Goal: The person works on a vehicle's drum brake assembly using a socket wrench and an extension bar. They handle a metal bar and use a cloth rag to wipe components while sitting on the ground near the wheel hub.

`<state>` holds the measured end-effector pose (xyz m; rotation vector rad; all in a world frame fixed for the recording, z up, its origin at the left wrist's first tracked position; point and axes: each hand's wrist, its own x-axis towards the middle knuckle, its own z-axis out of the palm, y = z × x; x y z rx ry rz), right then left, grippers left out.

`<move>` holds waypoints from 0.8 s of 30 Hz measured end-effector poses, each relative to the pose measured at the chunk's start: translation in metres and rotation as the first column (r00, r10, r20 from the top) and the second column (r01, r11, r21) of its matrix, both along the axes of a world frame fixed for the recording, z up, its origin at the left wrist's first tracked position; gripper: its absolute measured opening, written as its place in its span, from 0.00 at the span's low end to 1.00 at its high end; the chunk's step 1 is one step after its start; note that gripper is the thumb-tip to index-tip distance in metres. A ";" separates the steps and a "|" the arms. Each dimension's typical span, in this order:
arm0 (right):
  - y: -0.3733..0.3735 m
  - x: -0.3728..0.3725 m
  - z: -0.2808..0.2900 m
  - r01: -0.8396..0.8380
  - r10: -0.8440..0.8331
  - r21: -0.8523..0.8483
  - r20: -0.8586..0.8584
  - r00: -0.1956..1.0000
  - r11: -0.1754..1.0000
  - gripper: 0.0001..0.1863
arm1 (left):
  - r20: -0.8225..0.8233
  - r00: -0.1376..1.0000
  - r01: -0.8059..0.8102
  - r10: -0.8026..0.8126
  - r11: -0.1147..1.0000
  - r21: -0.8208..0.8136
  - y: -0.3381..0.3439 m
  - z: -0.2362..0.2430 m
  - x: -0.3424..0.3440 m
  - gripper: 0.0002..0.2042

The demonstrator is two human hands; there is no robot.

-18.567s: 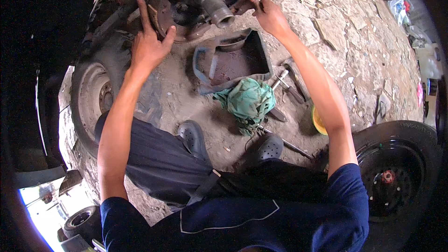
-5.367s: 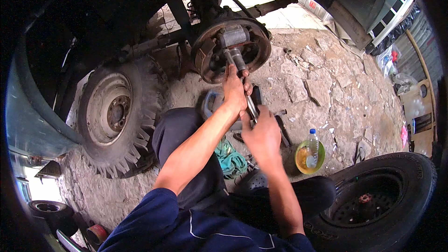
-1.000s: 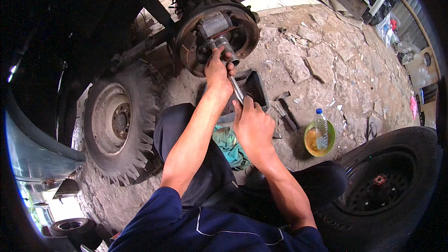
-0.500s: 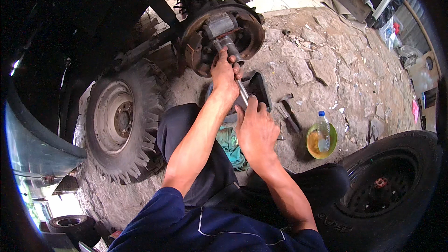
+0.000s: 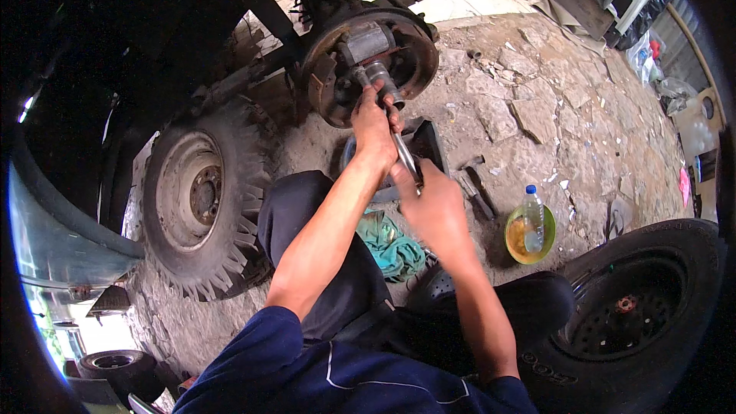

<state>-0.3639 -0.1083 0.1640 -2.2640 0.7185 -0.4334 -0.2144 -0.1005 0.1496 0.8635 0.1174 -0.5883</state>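
A brake assembly [image 5: 322,80] with an open, rusty drum backing hangs under the vehicle at the top centre. From its middle juts a grey metal hub spindle [image 5: 383,80]. Just below the spindle, my left hand [image 5: 373,126] is closed around the upper part of a steel wrench [image 5: 403,152] with a long bare handle. The wrench's far end reaches up beside the spindle; how it sits there is hidden by my fingers. My right hand [image 5: 435,203], smeared by motion, is closed at the near end of the handle.
A dark tray [image 5: 423,146] lies below the hub, with a teal cloth [image 5: 391,249] nearer me. Right of it are a hammer [image 5: 478,192] and a green bowl [image 5: 515,249] holding a plastic bottle [image 5: 533,222]. Tyres stand left [image 5: 172,207] and right [image 5: 686,261].
My right hand has shifted a little right and down, with the handle's near end swung along. My left hand stays at the spindle. The whole view has shifted slightly.
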 end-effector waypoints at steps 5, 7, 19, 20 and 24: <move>0.027 -0.001 0.011 0.146 -0.170 -0.236 -0.086 0.982 0.961 0.22 | -0.002 0.999 -0.038 0.038 0.999 0.025 -0.002 0.002 0.001 0.10; 0.019 0.003 0.007 0.077 -0.095 -0.176 -0.098 0.991 0.981 0.18 | 0.004 0.999 -0.047 0.047 0.998 0.044 0.000 -0.001 0.003 0.10; -0.006 0.004 -0.026 -0.018 0.000 0.151 0.120 0.993 0.988 0.19 | -0.040 0.992 0.111 -0.124 0.966 -0.232 0.006 -0.011 0.001 0.11; 0.008 0.004 -0.010 0.024 -0.024 -0.018 0.039 0.999 1.000 0.16 | -0.044 0.995 0.085 -0.095 0.977 -0.195 0.007 -0.010 0.003 0.11; 0.032 0.005 0.005 0.142 -0.167 -0.231 -0.092 0.982 0.963 0.15 | -0.079 0.996 0.042 -0.051 0.993 -0.110 0.006 -0.002 0.001 0.10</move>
